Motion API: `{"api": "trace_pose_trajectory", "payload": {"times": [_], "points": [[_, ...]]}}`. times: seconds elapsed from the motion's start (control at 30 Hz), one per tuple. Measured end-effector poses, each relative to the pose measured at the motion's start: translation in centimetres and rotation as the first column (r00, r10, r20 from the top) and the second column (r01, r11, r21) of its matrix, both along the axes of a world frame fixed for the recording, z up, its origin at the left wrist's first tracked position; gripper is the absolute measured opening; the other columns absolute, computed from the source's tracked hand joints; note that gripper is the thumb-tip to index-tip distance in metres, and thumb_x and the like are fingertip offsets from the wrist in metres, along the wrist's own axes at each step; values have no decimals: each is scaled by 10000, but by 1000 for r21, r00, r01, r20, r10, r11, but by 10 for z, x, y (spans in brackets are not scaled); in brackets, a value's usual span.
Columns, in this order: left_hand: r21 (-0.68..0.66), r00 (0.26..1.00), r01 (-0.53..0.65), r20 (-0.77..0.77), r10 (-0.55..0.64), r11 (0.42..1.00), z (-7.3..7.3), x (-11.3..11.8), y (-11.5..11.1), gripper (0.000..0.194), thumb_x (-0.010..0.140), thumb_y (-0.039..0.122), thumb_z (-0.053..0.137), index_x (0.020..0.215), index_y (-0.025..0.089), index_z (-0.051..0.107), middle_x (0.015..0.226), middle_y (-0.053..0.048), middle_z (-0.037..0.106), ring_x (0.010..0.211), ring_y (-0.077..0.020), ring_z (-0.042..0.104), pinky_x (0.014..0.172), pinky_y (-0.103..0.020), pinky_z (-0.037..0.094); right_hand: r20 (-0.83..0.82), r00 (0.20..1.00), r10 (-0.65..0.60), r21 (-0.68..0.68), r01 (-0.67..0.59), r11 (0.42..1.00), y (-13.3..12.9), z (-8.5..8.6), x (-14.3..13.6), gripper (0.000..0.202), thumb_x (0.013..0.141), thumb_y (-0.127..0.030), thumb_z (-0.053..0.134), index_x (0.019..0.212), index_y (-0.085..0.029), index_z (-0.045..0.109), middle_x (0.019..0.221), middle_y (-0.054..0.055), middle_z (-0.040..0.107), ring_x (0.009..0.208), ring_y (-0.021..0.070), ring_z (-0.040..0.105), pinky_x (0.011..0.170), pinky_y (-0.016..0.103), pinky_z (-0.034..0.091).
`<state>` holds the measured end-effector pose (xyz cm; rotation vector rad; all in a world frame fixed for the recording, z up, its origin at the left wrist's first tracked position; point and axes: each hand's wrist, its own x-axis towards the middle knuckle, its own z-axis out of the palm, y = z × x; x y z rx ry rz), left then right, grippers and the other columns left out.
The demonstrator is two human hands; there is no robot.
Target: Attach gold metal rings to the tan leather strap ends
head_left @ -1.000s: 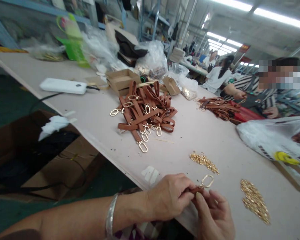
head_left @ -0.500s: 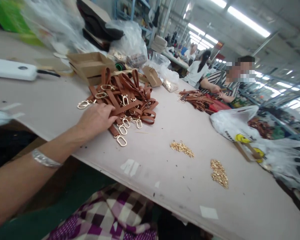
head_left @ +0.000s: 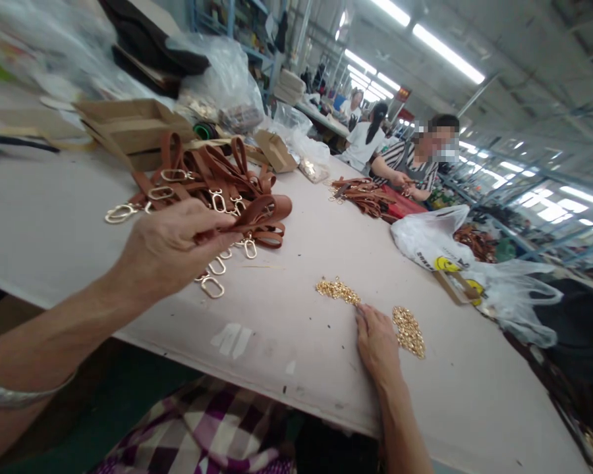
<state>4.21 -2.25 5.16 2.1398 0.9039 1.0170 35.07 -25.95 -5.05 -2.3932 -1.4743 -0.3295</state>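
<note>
I see the brown strap (head_left: 257,212) pinched between the fingers of the left hand (head_left: 170,247), raised over the strap pile (head_left: 202,181) toward the surface's far left. The right hand (head_left: 375,339) lies flat, fingers together, near the front edge, touching gold fittings (head_left: 409,330) just beside it.

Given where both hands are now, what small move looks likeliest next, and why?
Probably the right hand pinches a piece from the small gold metal hardware pile its fingertips rest beside, since the left hand already holds a brown leather strap lifted off the strap heap.
</note>
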Motion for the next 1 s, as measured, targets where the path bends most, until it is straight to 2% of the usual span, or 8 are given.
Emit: {"api": "trace_pose_trajectory", "payload": {"times": [0.13,0.2,0.3,0.4,0.6,0.77,0.9,1.0], "points": [[-256,965,254,127,-228,933,-16,24,-33,206,852,360,622,908,180,705,790,4,690,705,-129,613,629,-214,488,83,996,11,-6,-11,1000,8,-7,8,386,952,-230,355,1189,-97,630,1196,148,664,1112,247,577,1029,423,418],[-473,888,458,274,-368,753,-28,34,-45,205,870,334,585,919,168,695,815,-22,710,729,-145,653,677,-242,521,75,997,-4,30,2,1000,6,-7,7,382,943,-233,364,1165,-100,646,1157,146,682,1077,245,596,1008,417,435],[-661,808,588,460,-368,466,-40,45,-59,218,861,315,566,958,155,678,898,-60,721,845,-192,691,777,-298,536,2,998,-64,112,64,992,-1,-2,3,361,919,-283,420,1100,-118,685,1080,140,707,1021,259,623,967,425,460],[-754,816,572,482,-319,324,-45,50,-72,219,841,344,589,881,135,641,846,-56,703,813,-200,703,770,-315,537,-193,969,-158,214,198,956,-10,7,-7,334,882,-352,502,1043,-149,713,1019,125,728,959,268,652,925,441,479],[-795,852,516,441,-282,318,-56,63,-94,337,706,243,724,921,183,471,664,49,620,591,-140,647,567,-244,501,-824,565,47,305,372,877,-20,24,-57,317,786,-447,690,984,-199,699,910,60,744,757,190,691,759,354,554],[-786,842,499,342,-416,364,-56,67,-106,333,789,273,636,1097,166,570,917,-43,692,729,-147,664,532,-195,447,-935,196,294,351,404,845,-16,29,-103,270,755,-379,770,931,-211,653,823,12,737,714,154,696,703,286,559],[-755,796,535,302,-524,378,-53,68,-113,251,849,263,544,1064,173,638,951,-36,698,793,-152,657,528,-178,425,-924,28,382,363,381,850,-9,29,-120,209,740,-336,792,865,-201,693,806,13,744,686,134,690,699,270,562],[-737,770,568,316,-555,367,-52,68,-116,264,862,267,523,1077,173,642,900,-25,691,816,-166,647,527,-183,434,-927,24,373,356,365,860,-6,30,-124,193,719,-319,807,846,-196,728,734,8,737,650,123,677,682,255,560]]}}
